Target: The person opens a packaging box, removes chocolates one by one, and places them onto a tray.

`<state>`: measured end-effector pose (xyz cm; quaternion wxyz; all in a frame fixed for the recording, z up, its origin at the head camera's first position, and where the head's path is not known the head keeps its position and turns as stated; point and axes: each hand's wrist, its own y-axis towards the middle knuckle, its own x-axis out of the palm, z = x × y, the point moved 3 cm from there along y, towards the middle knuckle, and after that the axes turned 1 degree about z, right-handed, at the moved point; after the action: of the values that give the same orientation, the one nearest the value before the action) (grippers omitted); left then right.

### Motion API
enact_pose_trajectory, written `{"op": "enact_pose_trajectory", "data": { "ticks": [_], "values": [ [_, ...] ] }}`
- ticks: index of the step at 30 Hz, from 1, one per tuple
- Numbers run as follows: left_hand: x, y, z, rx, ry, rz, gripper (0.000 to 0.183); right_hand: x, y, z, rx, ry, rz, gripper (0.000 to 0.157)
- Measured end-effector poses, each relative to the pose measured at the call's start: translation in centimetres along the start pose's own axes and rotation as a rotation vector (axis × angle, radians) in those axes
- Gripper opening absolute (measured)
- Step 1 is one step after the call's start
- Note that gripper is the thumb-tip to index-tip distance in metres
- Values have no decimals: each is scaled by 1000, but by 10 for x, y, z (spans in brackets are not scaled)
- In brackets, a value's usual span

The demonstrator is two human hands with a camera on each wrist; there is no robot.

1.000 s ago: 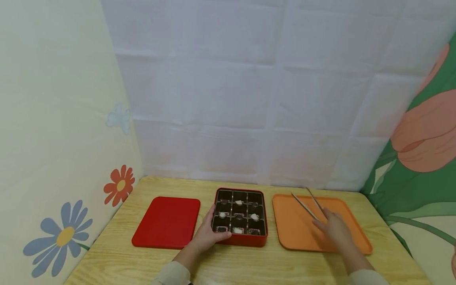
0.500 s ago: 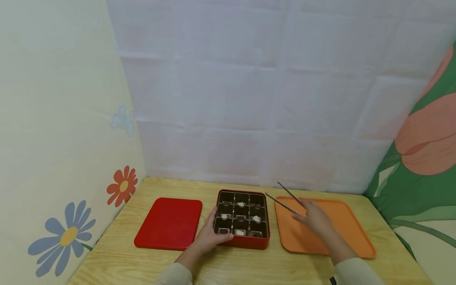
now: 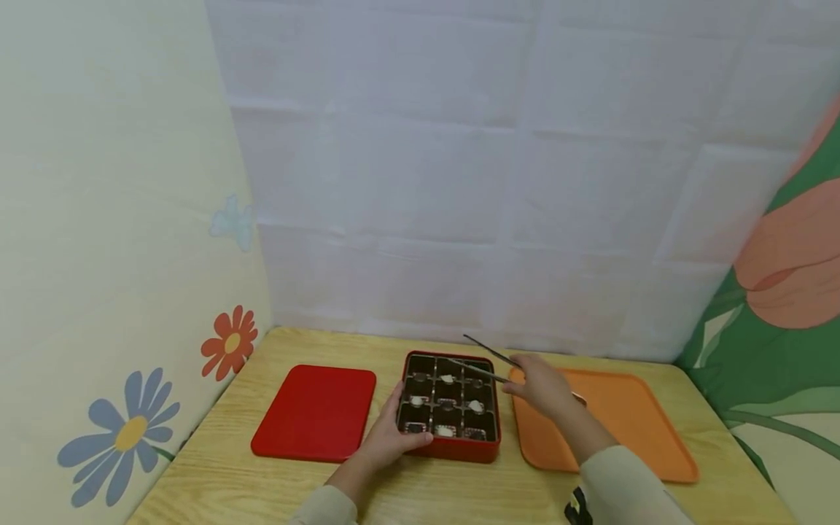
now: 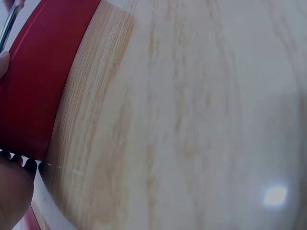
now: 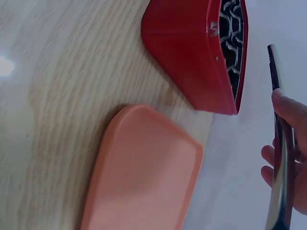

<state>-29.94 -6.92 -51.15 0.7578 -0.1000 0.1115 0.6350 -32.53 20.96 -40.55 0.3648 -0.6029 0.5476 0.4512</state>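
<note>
My left hand [image 3: 387, 441] grips the left side of a red tin box [image 3: 453, 450], with the thumb at its near edge. A dark divided insert fills the box; some compartments hold small white pieces, others dark ones. My right hand [image 3: 541, 385] holds metal tongs [image 3: 479, 370] whose arms stand apart, nothing between their tips. One arm reaches over the box's back compartments in the head view. In the right wrist view, the tongs [image 5: 284, 163] show a serrated tip near the box [image 5: 184, 57]. The box wall [image 4: 43, 72] fills the left wrist view's upper left.
A flat red lid [image 3: 315, 412] lies on the wooden table [image 3: 433, 496] left of the box. An orange tray [image 3: 623, 408] lies to the right, partly under the right forearm. A white cloth [image 3: 394, 182] hangs behind, with flower-printed panels at both sides.
My right hand has carried the spread tongs leftward from over the orange tray to the box. My left hand keeps its grip on the box. The view has shifted slightly.
</note>
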Motion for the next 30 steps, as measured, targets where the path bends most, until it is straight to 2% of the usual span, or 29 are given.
{"op": "enact_pose_trajectory", "data": {
  "ticks": [7, 13, 17, 25, 30],
  "values": [
    [0, 1, 1, -1, -40, -9, 113, 1, 13, -27, -77, -81, -13, 58],
    [0, 0, 0, -8, -50, -7, 114, 6, 24, -41, -145, -218, 18, 52],
    [0, 1, -1, -15, -55, -9, 114, 10, 31, -49, -154, -290, 18, 47],
    [0, 0, -1, 3, -41, -12, 115, 19, 44, -62, -135, -366, -9, 41],
    [0, 1, -2, 2, -70, -13, 114, 22, 50, -72, -133, -440, -1, 35]
  ]
}}
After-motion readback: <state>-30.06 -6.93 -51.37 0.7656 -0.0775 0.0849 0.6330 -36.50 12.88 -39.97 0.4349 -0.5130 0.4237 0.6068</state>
